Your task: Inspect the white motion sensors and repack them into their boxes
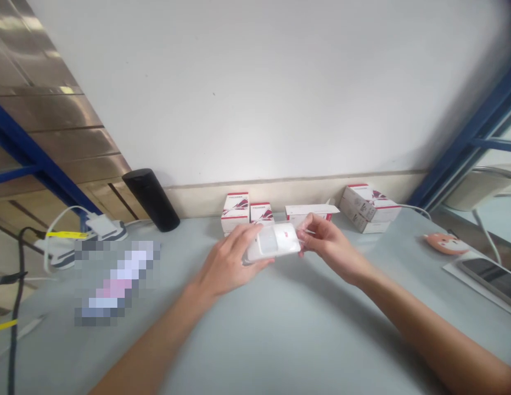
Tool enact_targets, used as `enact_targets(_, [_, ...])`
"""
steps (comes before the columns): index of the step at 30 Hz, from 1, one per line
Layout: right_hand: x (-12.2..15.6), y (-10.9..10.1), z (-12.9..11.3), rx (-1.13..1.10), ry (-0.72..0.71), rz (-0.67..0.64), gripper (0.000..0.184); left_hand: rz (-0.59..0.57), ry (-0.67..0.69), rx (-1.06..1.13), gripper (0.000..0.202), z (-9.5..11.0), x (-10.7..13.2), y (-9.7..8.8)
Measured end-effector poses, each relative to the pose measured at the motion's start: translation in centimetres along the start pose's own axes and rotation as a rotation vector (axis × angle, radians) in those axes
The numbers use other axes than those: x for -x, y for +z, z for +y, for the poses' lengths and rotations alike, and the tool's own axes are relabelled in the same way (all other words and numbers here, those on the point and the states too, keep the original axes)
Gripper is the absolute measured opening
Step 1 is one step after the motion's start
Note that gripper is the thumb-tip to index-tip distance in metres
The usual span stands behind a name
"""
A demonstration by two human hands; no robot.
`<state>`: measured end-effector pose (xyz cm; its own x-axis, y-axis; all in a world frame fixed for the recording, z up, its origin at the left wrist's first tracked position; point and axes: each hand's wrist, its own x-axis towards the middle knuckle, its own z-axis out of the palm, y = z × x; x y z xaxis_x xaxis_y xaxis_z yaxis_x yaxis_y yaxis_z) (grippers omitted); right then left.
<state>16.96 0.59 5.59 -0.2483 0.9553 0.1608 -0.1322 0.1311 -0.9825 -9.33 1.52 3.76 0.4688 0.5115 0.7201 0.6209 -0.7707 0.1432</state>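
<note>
A white device that looks like a motion sensor (275,242), with a paler window and a small red mark, is held above the grey table. Its glossy surface looks like a clear plastic wrapper. My left hand (230,258) is closed around its left end, thumb below and fingers on top. At its right end my right hand (321,241) is closed in a pinch on what appears to be the wrapper's edge. An opened white box (308,211) with a raised flap lies just behind my hands.
Red-and-white boxes (235,211) stand along the wall, with stacked boxes (368,208) to the right. A black cylinder (151,200), power strips (111,230) and cables are at left. A phone (492,280) and an orange animal-faced item (447,243) lie at right.
</note>
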Motion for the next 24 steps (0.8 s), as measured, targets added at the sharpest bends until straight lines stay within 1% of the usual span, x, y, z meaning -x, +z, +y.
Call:
enact_targets(2, [-0.1,0.0,0.1,0.067,-0.018,0.007,0.034,-0.110,-0.050,0.048,0.048,0.4,0.1,0.0])
enact_targets(3, [-0.1,-0.1,0.1,0.095,-0.020,0.012,0.035,-0.170,-0.095,0.087,0.044,0.6,0.1,0.1])
enact_targets(5, [-0.1,-0.2,0.3,0.138,-0.015,0.014,0.034,-0.253,-0.218,0.190,0.044,0.9,0.1,0.2])
enact_targets(8, [-0.2,-0.5,0.8,0.205,-0.010,0.013,0.033,-0.283,-0.432,0.390,0.045,1.3,0.0,0.3])
enact_targets(12, [-0.3,-0.8,1.2,0.305,-0.033,-0.006,0.032,-0.337,-0.695,0.799,0.052,1.7,-0.4,0.4])
enact_targets(15, [-0.2,-0.7,1.2,0.324,-0.035,-0.042,0.034,-0.353,-0.852,1.060,0.058,1.9,-0.8,0.4])
enact_targets(17, [-0.1,-0.6,1.2,0.320,-0.035,-0.066,0.034,-0.397,-0.938,1.255,0.064,1.8,-1.0,0.3])
enact_targets(19, [0.0,-0.4,1.1,0.303,-0.031,-0.072,0.033,-0.470,-1.003,1.467,0.070,1.7,-1.2,0.0])
enact_targets(21, [0.1,-0.3,1.1,0.262,-0.009,-0.051,0.032,-0.504,-1.023,1.629,0.072,1.6,-1.3,-0.3])
enact_targets(23, [-0.1,-0.2,1.1,0.172,0.033,-0.022,0.031,-0.464,-1.008,1.739,0.072,1.5,-1.4,-0.8])
enact_targets(24, [-0.1,-0.1,1.1,0.113,0.061,-0.013,0.031,-0.434,-0.976,1.771,0.073,1.5,-1.4,-0.9])
